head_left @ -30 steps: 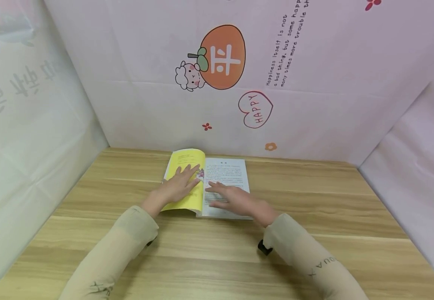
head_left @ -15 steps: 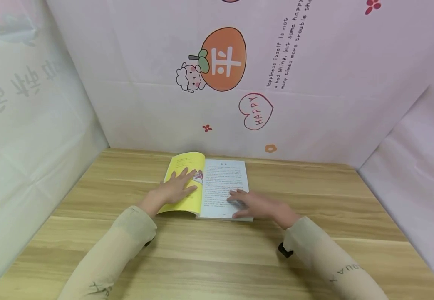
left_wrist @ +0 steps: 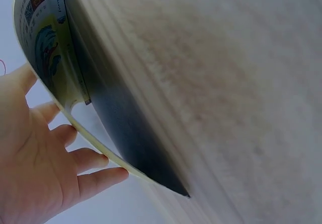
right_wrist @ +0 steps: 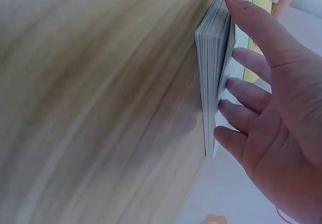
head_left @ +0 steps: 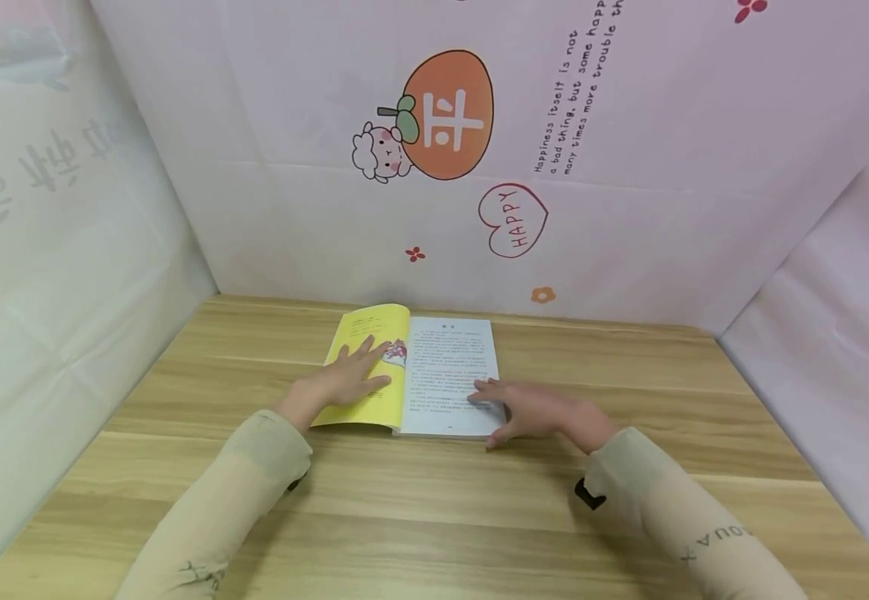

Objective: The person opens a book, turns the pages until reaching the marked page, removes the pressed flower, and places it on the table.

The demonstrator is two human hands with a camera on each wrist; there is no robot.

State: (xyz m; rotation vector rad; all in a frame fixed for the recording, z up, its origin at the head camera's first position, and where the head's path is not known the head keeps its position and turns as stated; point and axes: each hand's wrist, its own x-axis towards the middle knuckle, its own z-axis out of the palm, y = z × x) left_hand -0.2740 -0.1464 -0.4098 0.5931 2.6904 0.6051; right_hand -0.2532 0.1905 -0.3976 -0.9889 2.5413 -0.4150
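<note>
An open book (head_left: 445, 367) lies on the wooden table near the back wall, a yellow leaf (head_left: 377, 325) on its left and a white printed page on its right. On the yellow leaf rests my left hand (head_left: 340, 383), fingers spread. From the left wrist view, the leaf (left_wrist: 103, 151) bows above the table, with colourful print on its underside and my fingertips along its other face. My right hand (head_left: 535, 408) is at the lower right corner of the white page. In the right wrist view its fingers (right_wrist: 244, 93) lie loosely along the page edges, thumb near the corner.
The wooden table (head_left: 419, 517) spreads out in front of the book. Behind it rises a pale cloth wall (head_left: 292, 225) with printed cartoons and lettering. Similar cloth hangs at the left (head_left: 67, 275) and right (head_left: 816, 317) sides. A dark band (head_left: 590, 493) shows under my right cuff.
My right hand has slid from near the book's middle fold rightward across the white page to its lower right corner. My left hand has shifted slightly left on the yellow leaf, which lies somewhat lower.
</note>
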